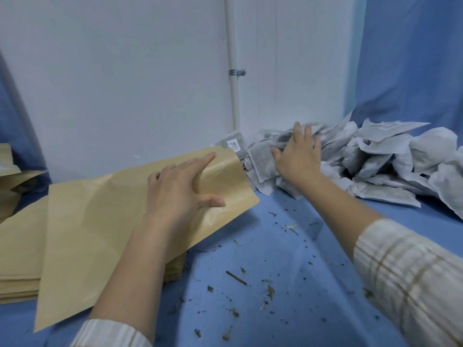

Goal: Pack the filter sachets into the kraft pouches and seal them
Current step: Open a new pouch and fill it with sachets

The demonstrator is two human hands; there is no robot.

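A large kraft pouch (100, 221) lies slanted on the blue cloth, its mouth pointing toward the sachets. My left hand (180, 186) grips the pouch's top layer near the mouth, thumb at the lower edge and fingers spread above. A pile of grey-white filter sachets (375, 161) fills the back right corner. My right hand (298, 156) reaches into the pile's left side, fingers spread and resting on the sachets, slightly blurred. One sachet with a barcode label (234, 144) leans against the wall just behind the pouch mouth.
A flat stack of kraft pouches (20, 271) sits under the held pouch at the left. Dry herb bits and a twig (236, 278) are scattered on the blue cloth (288, 259). A white pipe (233, 71) runs up the wall; blue curtain hangs right.
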